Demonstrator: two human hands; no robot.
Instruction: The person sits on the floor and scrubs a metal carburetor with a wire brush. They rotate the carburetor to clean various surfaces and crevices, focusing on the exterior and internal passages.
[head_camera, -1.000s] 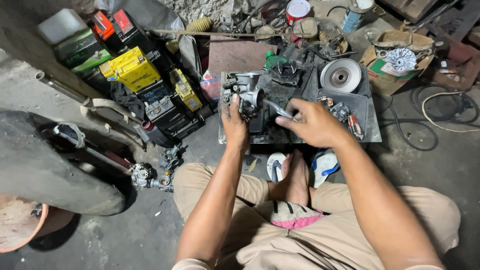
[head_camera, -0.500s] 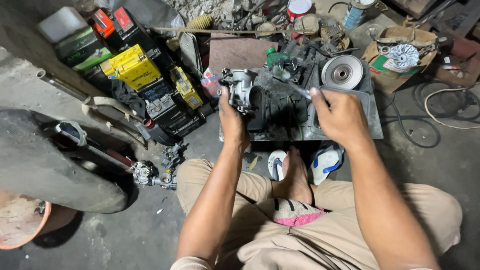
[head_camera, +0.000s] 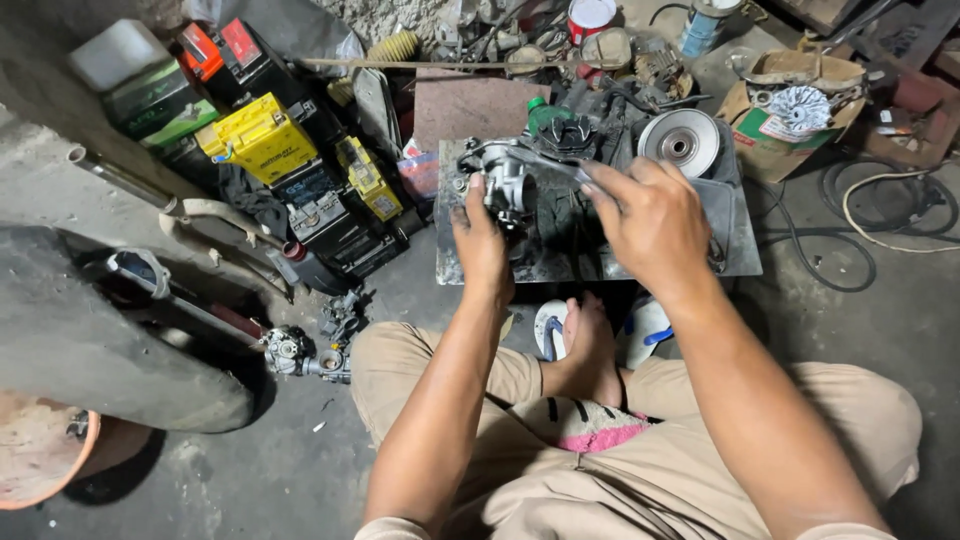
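Head view: left hand (head_camera: 482, 240) gripping a grey metal carburettor-like part (head_camera: 505, 180) near the left edge of the steel plate (head_camera: 735, 240); right hand (head_camera: 650, 215) pinching a thin tool (head_camera: 545, 160) against it. Seemingly mid-job, part not yet set down. Yellow boxy battery (head_camera: 258, 140) off the plate's left; open brown carton (head_camera: 790, 120) beyond its right corner.

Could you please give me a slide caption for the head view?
Left hand grips a small metal engine part over a metal tray while right hand works a tool on it.
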